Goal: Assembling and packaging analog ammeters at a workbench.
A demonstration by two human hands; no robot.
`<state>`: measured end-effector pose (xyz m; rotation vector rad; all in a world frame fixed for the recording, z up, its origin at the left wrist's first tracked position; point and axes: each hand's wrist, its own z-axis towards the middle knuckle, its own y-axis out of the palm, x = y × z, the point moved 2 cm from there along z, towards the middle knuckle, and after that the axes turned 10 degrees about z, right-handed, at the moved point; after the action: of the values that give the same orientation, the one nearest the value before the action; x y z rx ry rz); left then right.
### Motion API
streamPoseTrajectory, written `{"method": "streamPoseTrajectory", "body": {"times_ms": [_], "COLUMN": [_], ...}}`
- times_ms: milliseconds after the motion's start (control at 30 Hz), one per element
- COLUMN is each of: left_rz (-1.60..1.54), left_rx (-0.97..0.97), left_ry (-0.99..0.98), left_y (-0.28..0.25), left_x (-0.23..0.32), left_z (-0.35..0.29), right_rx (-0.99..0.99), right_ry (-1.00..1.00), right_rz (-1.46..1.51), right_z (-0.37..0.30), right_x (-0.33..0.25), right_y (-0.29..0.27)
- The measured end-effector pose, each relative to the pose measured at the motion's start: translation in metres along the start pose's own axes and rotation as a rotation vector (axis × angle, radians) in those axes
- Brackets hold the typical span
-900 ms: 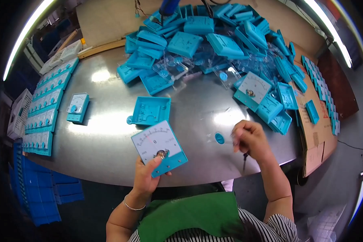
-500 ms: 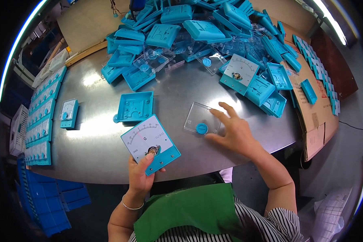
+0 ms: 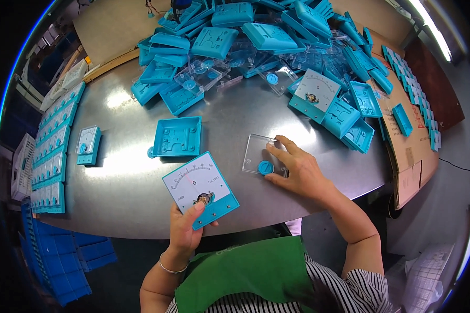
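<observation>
My left hand [image 3: 185,232] holds a square blue panel meter [image 3: 200,189] by its lower edge, white dial face up, just above the near edge of the metal table [image 3: 125,182]. My right hand [image 3: 296,172] rests on a clear square plastic cover [image 3: 260,154] with a round blue knob [image 3: 265,167], fingers spread over its right side. A blue meter back shell [image 3: 177,136] lies flat on the table between both hands and the pile.
A big heap of blue shells and clear covers [image 3: 256,36] fills the far side. Another faced meter [image 3: 313,94] lies at the right. Finished meters line the left edge [image 3: 52,151], one alone [image 3: 87,144]. Cardboard [image 3: 407,151] with blue parts sits at the right.
My right hand let go of a small tool near the table edge, reached forward and came to rest on the clear cover. The left hand keeps the meter, now a little nearer me.
</observation>
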<state>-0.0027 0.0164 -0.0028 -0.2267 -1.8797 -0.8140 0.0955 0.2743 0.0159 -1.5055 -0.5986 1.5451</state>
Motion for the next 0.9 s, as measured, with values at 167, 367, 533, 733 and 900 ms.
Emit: {"method": "streamPoseTrajectory", "body": {"times_ms": [167, 367, 533, 733, 900], "left_rz": [0.007, 0.017, 0.059, -0.027, -0.31], "left_rx": [-0.025, -0.012, -0.028, -0.138, -0.301], "left_ry": [-0.018, -0.018, -0.031, -0.181, -0.341], "left_y": [-0.006, -0.008, -0.01, 0.002, 0.022], "left_x": [0.003, 0.003, 0.002, -0.006, -0.013], "left_z": [0.0, -0.002, -0.003, 0.002, 0.006], "right_rx": [-0.039, -0.07, -0.115, -0.115, -0.219], "right_ry": [-0.089, -0.106, -0.094, -0.18, -0.167], "right_rz": [0.217, 0.294, 0.331, 0.5, 0.55], "right_z": [0.005, 0.017, 0.017, 0.015, 0.019], "right_x": [0.006, 0.012, 0.012, -0.038, -0.047], "right_y": [-0.008, -0.019, -0.013, -0.02, -0.011]}}
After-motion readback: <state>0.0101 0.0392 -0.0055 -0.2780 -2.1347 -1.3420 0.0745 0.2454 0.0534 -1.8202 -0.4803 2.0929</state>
